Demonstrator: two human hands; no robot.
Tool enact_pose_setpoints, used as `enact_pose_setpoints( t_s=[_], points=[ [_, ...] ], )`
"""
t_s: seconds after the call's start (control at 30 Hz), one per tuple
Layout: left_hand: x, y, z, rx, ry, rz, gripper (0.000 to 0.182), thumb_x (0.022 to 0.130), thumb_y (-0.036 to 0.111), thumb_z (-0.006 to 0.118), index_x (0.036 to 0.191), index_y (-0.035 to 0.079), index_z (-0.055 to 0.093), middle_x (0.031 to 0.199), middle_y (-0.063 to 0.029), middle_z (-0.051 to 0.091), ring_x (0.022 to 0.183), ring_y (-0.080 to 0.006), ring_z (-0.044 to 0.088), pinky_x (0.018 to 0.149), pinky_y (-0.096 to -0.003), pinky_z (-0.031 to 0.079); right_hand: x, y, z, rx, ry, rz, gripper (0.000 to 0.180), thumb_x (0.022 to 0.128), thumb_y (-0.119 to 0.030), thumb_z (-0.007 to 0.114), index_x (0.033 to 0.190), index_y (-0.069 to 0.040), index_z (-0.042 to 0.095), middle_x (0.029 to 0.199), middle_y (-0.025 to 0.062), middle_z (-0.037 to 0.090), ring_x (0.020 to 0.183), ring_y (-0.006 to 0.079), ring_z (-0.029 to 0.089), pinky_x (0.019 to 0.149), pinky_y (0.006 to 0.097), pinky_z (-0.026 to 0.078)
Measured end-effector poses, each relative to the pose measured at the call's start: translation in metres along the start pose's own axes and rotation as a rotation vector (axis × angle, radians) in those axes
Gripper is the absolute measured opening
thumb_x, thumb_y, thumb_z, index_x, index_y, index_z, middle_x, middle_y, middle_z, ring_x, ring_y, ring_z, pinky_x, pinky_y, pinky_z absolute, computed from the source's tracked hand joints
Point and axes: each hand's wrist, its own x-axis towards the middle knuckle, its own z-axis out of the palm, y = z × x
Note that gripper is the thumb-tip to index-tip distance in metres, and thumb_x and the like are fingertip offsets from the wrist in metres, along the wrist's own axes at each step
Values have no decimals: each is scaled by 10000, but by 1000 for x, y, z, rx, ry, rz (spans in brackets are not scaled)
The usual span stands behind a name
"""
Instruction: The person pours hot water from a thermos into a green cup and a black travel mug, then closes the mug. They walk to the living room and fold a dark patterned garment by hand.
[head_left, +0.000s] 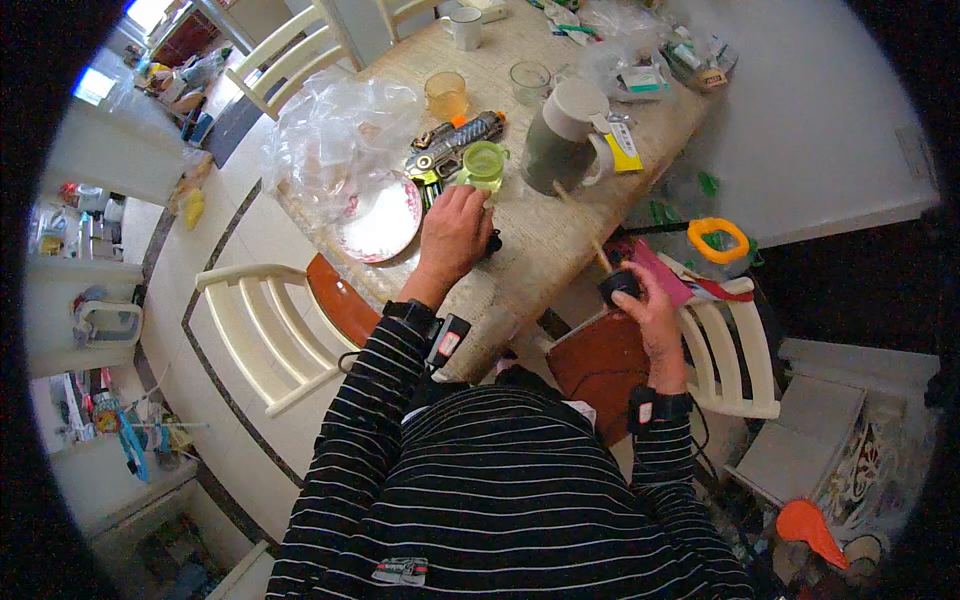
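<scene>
My left hand (454, 232) is over the table, right of a white plate with a pink floral rim (381, 225); a small black object (493, 244) shows at its fingers, and whether it is gripped cannot be told. Just beyond lie a green cup (484, 165) and a toy gun (456, 146). Off the table's right edge, my right hand (651, 304) holds a black round object (619, 286). A thin wooden stick (583, 223) extends from that object up towards the lidded jug (566, 135).
An amber glass cup (445, 95), a clear glass (529, 82), a white mug (466, 30) and plastic bags (337, 135) stand or lie on the table (525, 277). Cream chairs flank me, left (270, 337) and right (731, 360).
</scene>
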Motion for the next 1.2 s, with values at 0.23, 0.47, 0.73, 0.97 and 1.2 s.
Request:
enact_pose_setpoints(
  t_s=[0.23, 0.47, 0.73, 0.97, 1.2],
  points=[
    [-33, -13, -5, -517, -62, -411, 910, 653, 254, 840, 1365, -4, 335, 1278, -176, 482, 1196, -287, 485, 1009, -365, 387, -8, 43, 0, 127, -32, 193, 536, 813, -143, 671, 1309, -60, 486, 1066, 92, 614, 819, 173, 647, 645, 264, 512],
    [-40, -22, 3, -711, -82, -500, 683, 648, 168, 810, 1208, 21, 448, 1101, -102, 572, 1041, -207, 561, 917, -316, 435, -2, 47, 11, 122, -84, 213, 524, 823, -147, 663, 1306, -55, 481, 1029, 96, 618, 796, 173, 653, 629, 260, 503],
    [-49, -2, -3, -547, -39, -513, 654, 652, 136, 808, 1202, 40, 466, 1101, -88, 580, 1031, -200, 568, 910, -320, 446, 8, 46, 28, 125, -201, 286, 547, 815, -143, 676, 1316, -56, 474, 1047, 82, 605, 844, 163, 632, 644, 265, 511],
    [-75, 8, -27, -478, -4, -475, 675, 641, 113, 792, 1221, 44, 453, 1106, -85, 553, 1044, -207, 553, 925, -324, 437, 20, 57, 49, 48, -286, 181, 542, 788, -115, 708, 1278, -27, 493, 1081, 79, 603, 958, 164, 597, 816, 292, 500],
    [-94, -1, -38, -617, 31, -593, 703, 642, 98, 799, 1242, 42, 435, 1141, -85, 535, 1074, -185, 541, 949, -316, 426, 35, 62, 90, 77, -439, 174, 580, 770, -13, 683, 1305, -18, 457, 1153, 80, 569, 1048, 162, 566, 906, 289, 461]
  ],
)
